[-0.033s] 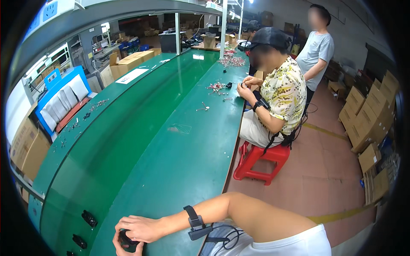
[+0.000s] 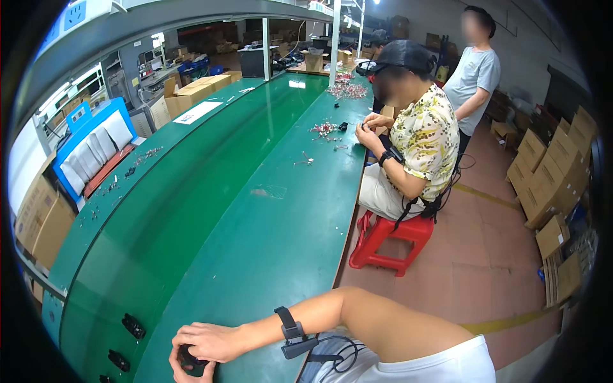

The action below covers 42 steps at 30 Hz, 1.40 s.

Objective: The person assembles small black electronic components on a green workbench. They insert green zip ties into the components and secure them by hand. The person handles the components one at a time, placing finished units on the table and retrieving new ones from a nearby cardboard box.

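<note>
Near the bottom edge, my right hand (image 2: 214, 343) curls over a small rounded black part (image 2: 189, 357), closed on it from above. The fingers of my left hand (image 2: 182, 375) grip the same part from below, and the rest of that hand is cut off by the lower edge. Most of the black part is hidden by fingers, so its exact kind cannot be made out. A black strap with a small device and cable (image 2: 294, 333) sits around my right wrist. Left of my hands, several black plastic pieces (image 2: 133, 327) lie in a row on the green conveyor belt (image 2: 185, 236).
Further along the green bench (image 2: 268, 255), a person on a red stool (image 2: 396, 246) handles a small dark piece beside a pile of red and white wired parts (image 2: 325, 131). Another person (image 2: 476, 80) stands behind. Cardboard boxes (image 2: 549, 166) are stacked right; a blue-framed bin (image 2: 96, 150) stands left.
</note>
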{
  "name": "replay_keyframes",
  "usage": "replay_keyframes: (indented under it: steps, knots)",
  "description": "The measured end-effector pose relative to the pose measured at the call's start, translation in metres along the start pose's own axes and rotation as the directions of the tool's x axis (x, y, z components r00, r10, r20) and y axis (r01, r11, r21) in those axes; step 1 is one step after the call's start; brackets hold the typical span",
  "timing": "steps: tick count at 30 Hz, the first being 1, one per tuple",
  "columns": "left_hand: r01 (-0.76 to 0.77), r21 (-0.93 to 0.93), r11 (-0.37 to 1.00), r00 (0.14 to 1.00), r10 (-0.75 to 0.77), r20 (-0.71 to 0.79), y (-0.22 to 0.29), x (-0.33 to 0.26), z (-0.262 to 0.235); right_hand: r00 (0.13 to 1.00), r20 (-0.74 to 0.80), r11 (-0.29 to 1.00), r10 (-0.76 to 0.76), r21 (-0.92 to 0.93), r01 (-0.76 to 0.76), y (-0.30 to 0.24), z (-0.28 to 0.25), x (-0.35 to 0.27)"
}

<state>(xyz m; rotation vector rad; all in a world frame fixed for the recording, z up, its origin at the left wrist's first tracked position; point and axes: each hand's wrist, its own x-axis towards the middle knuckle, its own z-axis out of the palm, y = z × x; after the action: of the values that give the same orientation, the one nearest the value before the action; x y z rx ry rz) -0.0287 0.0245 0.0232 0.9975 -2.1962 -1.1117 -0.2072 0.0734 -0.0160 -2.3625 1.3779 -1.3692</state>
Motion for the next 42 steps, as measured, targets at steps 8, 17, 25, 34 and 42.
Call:
replay_keyframes:
  steps: [8,17,25,34,42]
  knots:
    - [-0.044,-0.176,0.983,0.999,0.046,0.009,-0.011,0.002,0.004,0.964,0.054,0.891,0.259,0.372,-0.260,0.002,0.010,-0.003]
    - [-0.154,-0.108,0.982,0.987,0.148,-0.060,-0.038,0.004,0.002,0.988,0.133,0.978,0.074,0.185,-0.098,-0.010,-0.011,-0.001]
    - [-0.359,0.247,0.900,0.886,0.412,-0.212,-0.020,0.016,0.016,0.962,0.135,0.833,0.237,0.481,-0.273,0.016,-0.006,0.000]
    - [-0.492,0.295,0.819,0.749,0.571,-0.336,-0.012,0.012,0.006,0.719,0.599,-0.393,0.353,0.792,-0.467,0.004,-0.012,-0.001]
    - [-0.524,0.322,0.789,0.754,0.605,-0.257,-0.025,0.018,0.014,0.788,0.567,-0.354,0.239,0.807,-0.473,0.007,-0.017,-0.007]
